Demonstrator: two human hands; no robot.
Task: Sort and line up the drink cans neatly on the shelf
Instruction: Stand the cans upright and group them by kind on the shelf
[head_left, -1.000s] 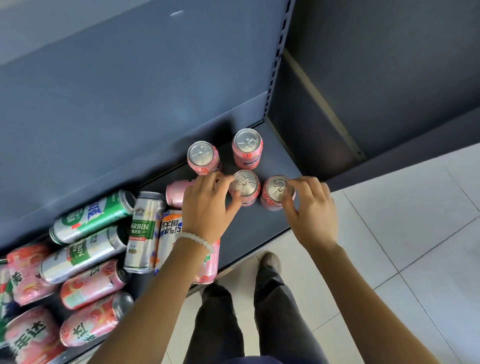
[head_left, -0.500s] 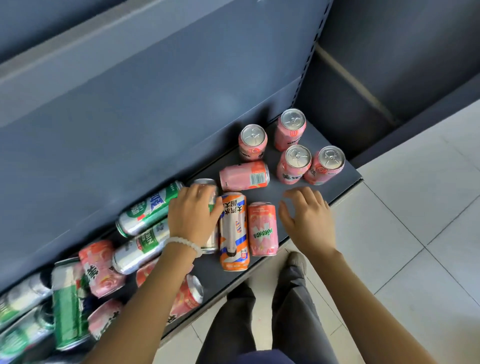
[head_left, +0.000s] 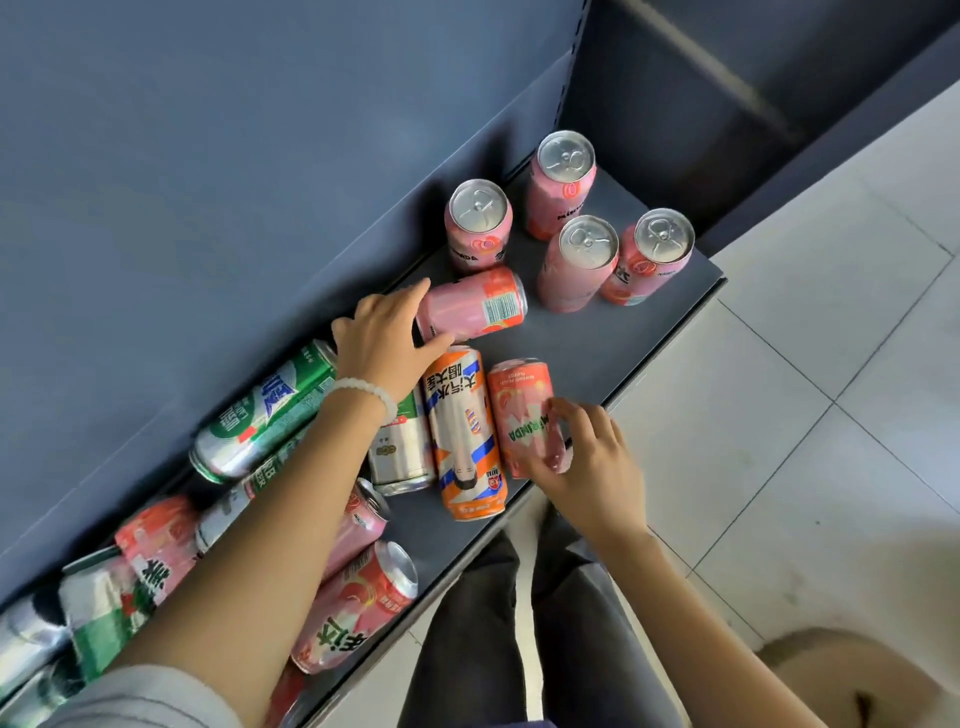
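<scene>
A person's left hand (head_left: 387, 340) grips a pink can lying on its side (head_left: 475, 304) on a dark shelf (head_left: 649, 332), while the right hand (head_left: 587, 462) holds a toppled Mirinda can (head_left: 519, 410); four pink cans (head_left: 576, 262) stand upright nearby.

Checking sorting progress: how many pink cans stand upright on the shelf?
4, all at the shelf's right end: back-left can, back-right can, front-left can, front-right can. None seem hidden; other pink cans lie flat.
</scene>
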